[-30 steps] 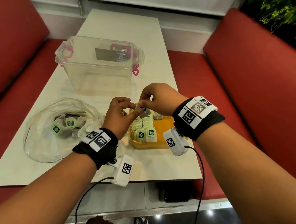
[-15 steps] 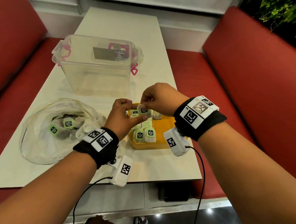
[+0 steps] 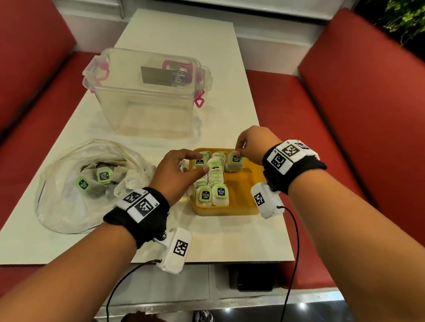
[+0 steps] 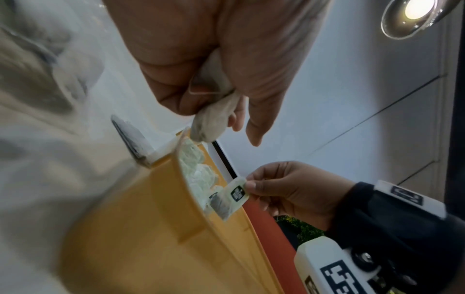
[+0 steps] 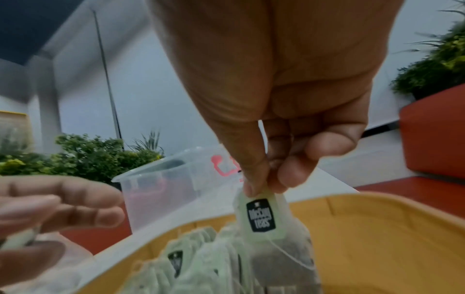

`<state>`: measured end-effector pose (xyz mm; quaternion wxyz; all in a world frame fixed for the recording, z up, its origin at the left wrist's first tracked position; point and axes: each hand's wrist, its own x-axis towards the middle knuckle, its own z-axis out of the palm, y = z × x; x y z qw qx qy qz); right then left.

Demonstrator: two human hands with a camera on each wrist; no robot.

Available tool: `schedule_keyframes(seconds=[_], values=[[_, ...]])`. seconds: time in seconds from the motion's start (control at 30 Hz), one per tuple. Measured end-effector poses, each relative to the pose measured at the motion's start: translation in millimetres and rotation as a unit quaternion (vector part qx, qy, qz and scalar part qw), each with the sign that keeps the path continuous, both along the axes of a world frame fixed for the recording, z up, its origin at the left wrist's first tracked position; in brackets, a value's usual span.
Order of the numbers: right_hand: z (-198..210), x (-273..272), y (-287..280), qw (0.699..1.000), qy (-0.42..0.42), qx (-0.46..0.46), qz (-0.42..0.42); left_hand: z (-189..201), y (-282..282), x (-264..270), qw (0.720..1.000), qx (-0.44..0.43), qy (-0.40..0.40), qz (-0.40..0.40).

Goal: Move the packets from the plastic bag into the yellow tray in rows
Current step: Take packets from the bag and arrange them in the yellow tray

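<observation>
1. So, biggest first: the long off-white table (image 3: 178, 46) carries everything, with a clear lidded plastic box with pink clips (image 3: 146, 92) at the far end. It has a grey label, but I can't read the writing through the plastic.
2. Near the left edge sits the crumpled clear plastic bag (image 3: 62, 201), with a few tea packets (image 3: 104, 175) left inside, so I'd say the job is only partly done.
3. Just right of it is the yellow rectangular plastic tray (image 3: 239, 187). Two rows of packets fill its left side, and the right side is bare.
4. The step in hand looks like starting a third row. The right hand (image 3: 254, 146) pinches one green-tagged tea packet (image 3: 235, 161) by its tag at the tray's far end, the pouch hanging down into the tray.
5. The left hand (image 3: 178, 173) hovers over the left row, thumb and fingers curled round a spare whitish packet (image 4: 214, 121).
6. Next move, I reckon: lower the pinched packet upright beside the second row and let go without tipping its neighbours.
7. Writing: the black tag (image 5: 260, 215) reads "McCoy teas".
</observation>
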<state>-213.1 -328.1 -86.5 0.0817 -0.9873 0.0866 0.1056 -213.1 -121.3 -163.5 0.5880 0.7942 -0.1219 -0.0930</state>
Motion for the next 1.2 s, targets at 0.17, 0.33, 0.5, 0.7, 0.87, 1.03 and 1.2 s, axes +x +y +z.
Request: schedule_keyframes(seconds=[0.17,0.33,0.5,0.7,0.87,1.03,1.2], values=[[-21,9,-4,0.997,0.067,-0.024,-0.039,-3,6,-7,1.000,0.008,-0.016,-0.014],[-29,19,-2,0.996,0.075,-0.024,-0.044,-6,10,-9,1.000,0.014,-0.020,-0.006],[-34,24,-4,0.997,0.057,-0.028,-0.046,-8,14,-11,1.000,0.007,-0.020,-0.009],[-38,23,-4,0.997,0.038,-0.007,-0.063,-10,16,-11,1.000,-0.021,-0.001,0.000],[-38,21,-4,0.998,0.027,0.003,-0.063,-10,16,-12,1.000,-0.025,0.011,0.003],[-30,15,1,0.998,0.022,0.018,-0.058,-7,14,-12,0.998,-0.052,0.031,-0.008],[-13,2,26,0.984,-0.012,0.178,0.002,-6,11,-8,0.993,-0.095,0.064,0.014]])
